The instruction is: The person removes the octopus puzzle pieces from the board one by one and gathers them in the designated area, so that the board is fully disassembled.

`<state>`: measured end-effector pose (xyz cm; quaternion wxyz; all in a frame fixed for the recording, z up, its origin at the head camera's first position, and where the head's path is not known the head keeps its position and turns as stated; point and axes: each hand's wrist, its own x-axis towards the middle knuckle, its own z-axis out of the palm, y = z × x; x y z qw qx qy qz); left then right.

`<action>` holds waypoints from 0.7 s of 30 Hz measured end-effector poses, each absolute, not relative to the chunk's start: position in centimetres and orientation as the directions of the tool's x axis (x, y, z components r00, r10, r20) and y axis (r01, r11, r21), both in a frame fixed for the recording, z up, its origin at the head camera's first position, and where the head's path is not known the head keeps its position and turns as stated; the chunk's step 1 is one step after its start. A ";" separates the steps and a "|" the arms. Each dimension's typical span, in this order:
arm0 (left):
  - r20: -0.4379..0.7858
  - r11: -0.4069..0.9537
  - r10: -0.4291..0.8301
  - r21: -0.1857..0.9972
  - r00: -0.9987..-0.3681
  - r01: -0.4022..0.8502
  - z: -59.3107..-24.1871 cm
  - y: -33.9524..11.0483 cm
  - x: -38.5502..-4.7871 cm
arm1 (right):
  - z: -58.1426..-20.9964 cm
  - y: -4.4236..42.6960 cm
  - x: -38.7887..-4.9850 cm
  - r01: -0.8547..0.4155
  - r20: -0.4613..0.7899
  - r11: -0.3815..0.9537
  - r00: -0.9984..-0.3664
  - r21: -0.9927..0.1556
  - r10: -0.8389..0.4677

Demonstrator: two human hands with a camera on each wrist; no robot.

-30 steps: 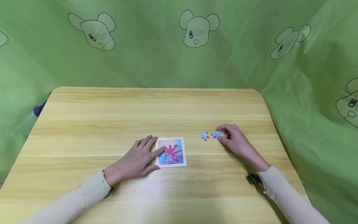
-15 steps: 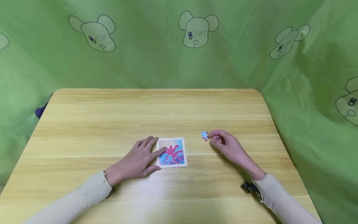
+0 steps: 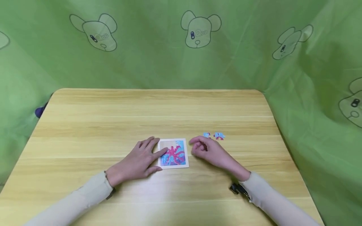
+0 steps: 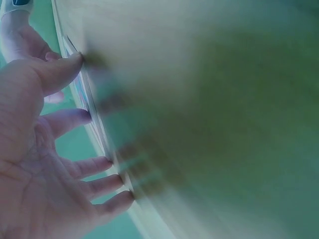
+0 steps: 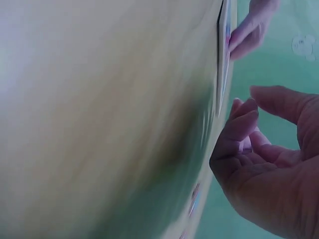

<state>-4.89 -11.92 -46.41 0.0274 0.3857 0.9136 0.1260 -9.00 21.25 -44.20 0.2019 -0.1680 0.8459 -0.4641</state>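
My left hand (image 3: 138, 161) rests on the left side of a small square jigsaw puzzle (image 3: 178, 155) with a white frame and a pink octopus picture. Its index finger lies over the picture, the others near the frame's edge. Bare tan backing shows at the puzzle's upper left. Just right of the frame hovers my right hand (image 3: 210, 152), fingers loosely bent, thumb and index apart. Nothing shows between them in the right wrist view. Behind that hand lie two blue and pink puzzle pieces, a left piece (image 3: 206, 135), partly covered by the hand, and a right piece (image 3: 219, 136).
All this is on a light wooden table (image 3: 113, 110) with rounded far corners. A green curtain (image 3: 158, 62) printed with mouse-like heads hangs behind it and along the right. Something dark blue (image 3: 39, 112) pokes out past the table's left edge.
The right hand has moved left, away from the two loose pieces to the frame's right side. Both pieces lie about where they were. The left hand has stayed put.
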 end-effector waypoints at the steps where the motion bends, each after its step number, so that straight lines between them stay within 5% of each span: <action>1: 0.047 0.670 0.712 0.253 -0.701 0.698 -46.4 -11.9 -4.9 | -44.2 20.8 -9.0 -0.105 -0.190 0.515 -0.852 -0.851 -0.488; 8: 0.035 0.671 0.712 0.258 -0.701 0.695 -46.2 -11.9 -4.9 | -44.5 18.0 -9.2 -0.185 -0.188 0.544 -0.809 -0.818 -0.558; 21: 0.040 0.670 0.712 0.261 -0.701 0.695 -46.5 -12.0 -5.0 | -44.6 16.1 -9.4 -0.241 -0.190 0.636 -0.825 -0.733 -0.532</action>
